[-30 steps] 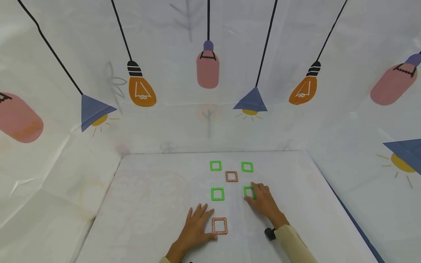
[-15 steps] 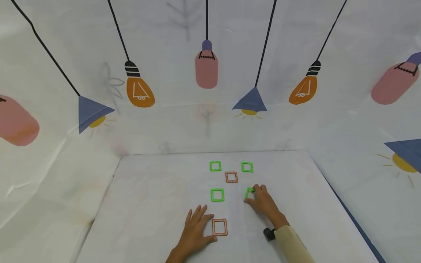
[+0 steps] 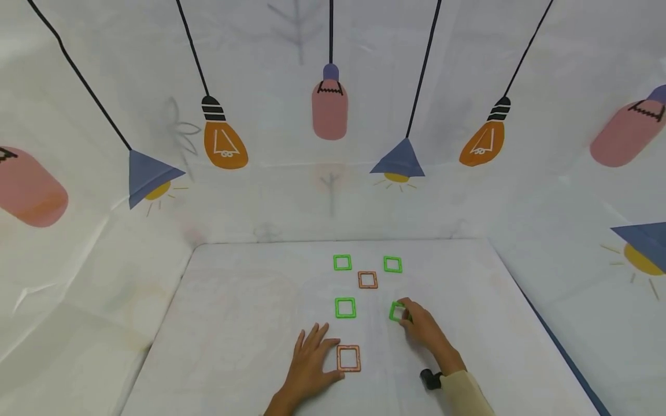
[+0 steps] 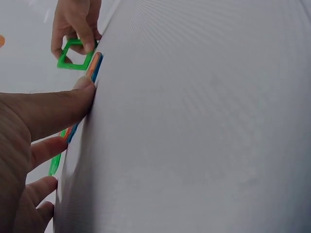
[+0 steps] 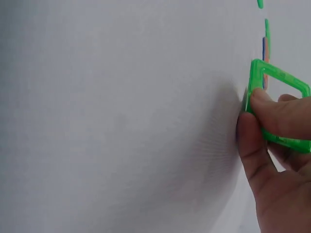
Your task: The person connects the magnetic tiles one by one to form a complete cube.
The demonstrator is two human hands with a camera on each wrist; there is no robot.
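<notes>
The right hand (image 3: 424, 329) pinches a translucent green square plastic frame (image 5: 283, 75) over the white surface (image 3: 234, 335), by one side, probably because its rim is thin. The left hand (image 3: 308, 367), fingers spread, touches an orange square frame (image 3: 358, 358), seemingly to steady it. Four other frames (image 3: 346, 316) lie spaced apart. Lamp-printed white sheeting (image 3: 281, 196) stands behind.

Soft shadows (image 5: 206, 150) in 3 views
</notes>
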